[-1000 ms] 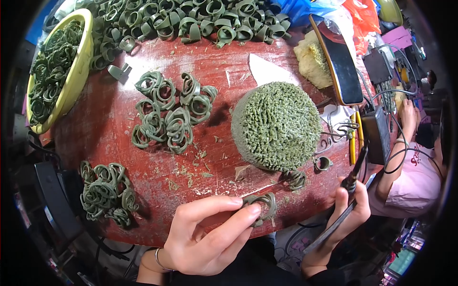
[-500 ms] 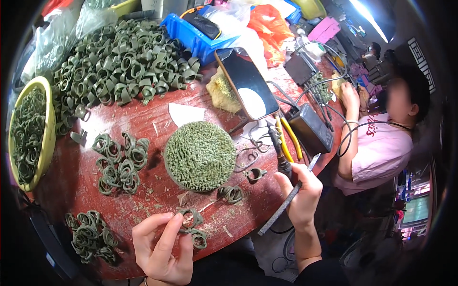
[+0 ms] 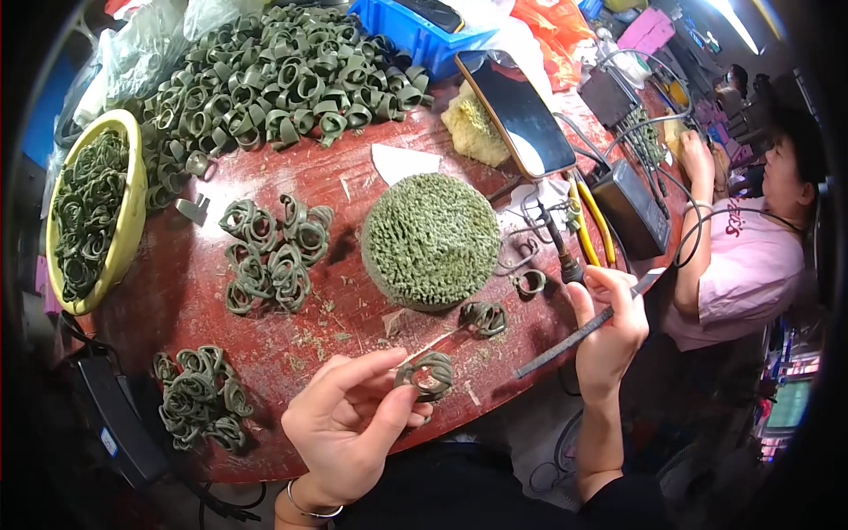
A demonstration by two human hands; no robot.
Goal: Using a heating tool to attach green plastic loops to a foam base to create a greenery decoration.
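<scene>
Between the thumb and fingertips of my left hand is a dark green ring with a banded, looped front. It is raised over the near edge of the red table. My right hand grips a thin grey file slantwise, its narrow end pointing down-left and a lighter blade-like tip above the fingers. File and ring are apart. Just beyond my left hand lie a small cluster of green rings and a round block with a rough green top. A plainer ring lies near my right hand.
Ring clusters and a yellow basket of rings stand left. Behind lies a big heap of ring blanks. A propped phone, yellow-handled pliers, a black box and cables are right, beside a seated person.
My left hand has turned and lifted a ring from the table into a pinch. My right hand still holds the file, now tilted flatter. The whole view has shifted, so objects appear further right and higher.
</scene>
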